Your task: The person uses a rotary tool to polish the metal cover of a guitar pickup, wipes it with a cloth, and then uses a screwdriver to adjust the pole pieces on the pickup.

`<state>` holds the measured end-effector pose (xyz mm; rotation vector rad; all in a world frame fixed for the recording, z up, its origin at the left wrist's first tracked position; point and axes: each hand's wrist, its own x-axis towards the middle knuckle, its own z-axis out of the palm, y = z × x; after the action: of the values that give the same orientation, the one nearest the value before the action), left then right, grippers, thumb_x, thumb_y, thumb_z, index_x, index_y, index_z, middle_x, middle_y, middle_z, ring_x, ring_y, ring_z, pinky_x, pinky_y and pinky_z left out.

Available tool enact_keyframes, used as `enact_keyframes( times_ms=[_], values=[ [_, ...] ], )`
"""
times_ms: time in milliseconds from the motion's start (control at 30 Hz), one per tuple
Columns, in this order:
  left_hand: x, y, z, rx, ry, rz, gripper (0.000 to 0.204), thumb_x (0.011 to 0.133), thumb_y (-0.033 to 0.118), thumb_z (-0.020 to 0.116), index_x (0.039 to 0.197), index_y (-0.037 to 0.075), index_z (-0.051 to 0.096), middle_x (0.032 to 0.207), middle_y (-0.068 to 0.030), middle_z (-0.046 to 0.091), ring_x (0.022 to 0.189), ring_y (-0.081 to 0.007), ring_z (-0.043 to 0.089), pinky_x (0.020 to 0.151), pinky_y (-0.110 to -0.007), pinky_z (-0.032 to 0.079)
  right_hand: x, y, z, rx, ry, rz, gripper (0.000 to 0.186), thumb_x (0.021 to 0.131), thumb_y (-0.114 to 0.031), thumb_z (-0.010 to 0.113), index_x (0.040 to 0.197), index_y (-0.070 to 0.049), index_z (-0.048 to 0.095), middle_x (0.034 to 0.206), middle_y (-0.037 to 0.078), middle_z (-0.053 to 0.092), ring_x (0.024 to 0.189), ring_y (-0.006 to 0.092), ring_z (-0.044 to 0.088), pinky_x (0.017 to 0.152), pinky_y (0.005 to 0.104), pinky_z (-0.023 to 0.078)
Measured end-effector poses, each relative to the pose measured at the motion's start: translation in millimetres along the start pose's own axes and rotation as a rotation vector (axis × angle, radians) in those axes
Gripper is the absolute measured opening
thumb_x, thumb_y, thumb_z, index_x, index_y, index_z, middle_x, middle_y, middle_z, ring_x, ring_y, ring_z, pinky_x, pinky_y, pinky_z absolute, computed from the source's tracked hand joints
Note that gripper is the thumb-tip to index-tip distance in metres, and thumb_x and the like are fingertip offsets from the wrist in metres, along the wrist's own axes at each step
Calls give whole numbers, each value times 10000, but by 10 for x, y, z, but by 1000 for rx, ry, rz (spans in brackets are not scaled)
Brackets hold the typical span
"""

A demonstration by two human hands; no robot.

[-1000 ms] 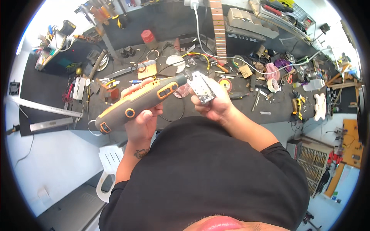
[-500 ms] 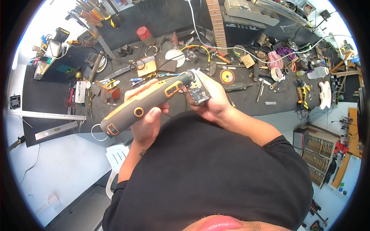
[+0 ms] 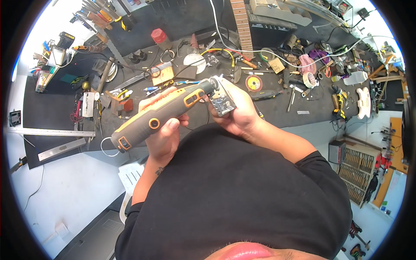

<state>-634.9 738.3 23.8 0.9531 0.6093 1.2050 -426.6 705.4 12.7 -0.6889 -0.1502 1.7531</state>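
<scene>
A: Status?

B: Mid-job, I'd judge. Left hand [image 3: 164, 135] is wrapped round a long grey-and-orange rotary power tool [image 3: 158, 116], thumb on the near side, fingers curling over the far side.

A: Workpiece?

B: Rectangular silvery metal plate [image 3: 223, 105], small fittings across its face. Right hand [image 3: 243, 110] has it pinched, held up in front of the black shirt [image 3: 242, 177]. Some of those fingers are hidden, so can't tell exactly how they sit.

A: Contact?

B: Small round grey wheel [image 3: 213, 84] on the tool's nose sits at the far end of the plate. Touching or just beside, can't tell. Spinning or not, can't tell either.

A: Done so far?

B: Both pieces are in hand, off the dark worktop [image 3: 277, 113], and the nose is lined up with the plate. Set-up looks complete.

A: Left?

B: Can't size it. The plate shows too small to sort worked from unworked spots. Neither piece is set down, so I'd call it unfinished.

A: Other bits?

B: Flat red-and-yellow disc [image 3: 254, 83] lies beyond the right hand, near a slim dark handheld tool [image 3: 266, 95]. Neither hand is on them.
</scene>
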Motion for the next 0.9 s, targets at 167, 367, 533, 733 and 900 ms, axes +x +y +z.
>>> enact_keyframes(
  times_ms=[167,367,533,733,900],
  values=[
    [-29,-12,-16,18,17,6,714,807,151,822,1403,41,445,1431,-242,579,874,-258,718,669,-290,607,-10,13,-4,3,-8,3,323,1125,-332,403,1162,-104,629,882,14,638,514,68,415,417,234,251],
    [-27,18,8,34,26,3,701,821,130,802,1415,39,440,1447,-245,572,870,-250,718,682,-281,617,-17,22,-1,10,-1,1,330,1127,-336,399,1164,-101,628,889,25,643,515,73,415,418,238,252],
    [-7,48,-10,-12,120,44,692,805,105,791,1413,40,467,1459,-252,561,875,-240,717,702,-284,629,-22,6,-30,14,-3,0,232,1120,-270,440,1224,-151,610,766,-32,526,523,87,413,462,253,282],
    [-39,42,13,38,21,40,693,800,120,801,1407,57,473,1463,-256,551,894,-247,717,669,-276,618,-17,8,-24,29,4,15,230,1123,-280,448,1193,-145,620,767,-30,533,521,84,428,458,252,288],
    [-52,12,30,32,-6,35,721,797,157,832,1406,54,460,1459,-255,553,901,-257,715,675,-278,612,-24,17,-5,-19,-18,-30,241,1127,-308,448,1152,-140,618,781,-31,553,520,77,455,447,256,297]
  ],
)
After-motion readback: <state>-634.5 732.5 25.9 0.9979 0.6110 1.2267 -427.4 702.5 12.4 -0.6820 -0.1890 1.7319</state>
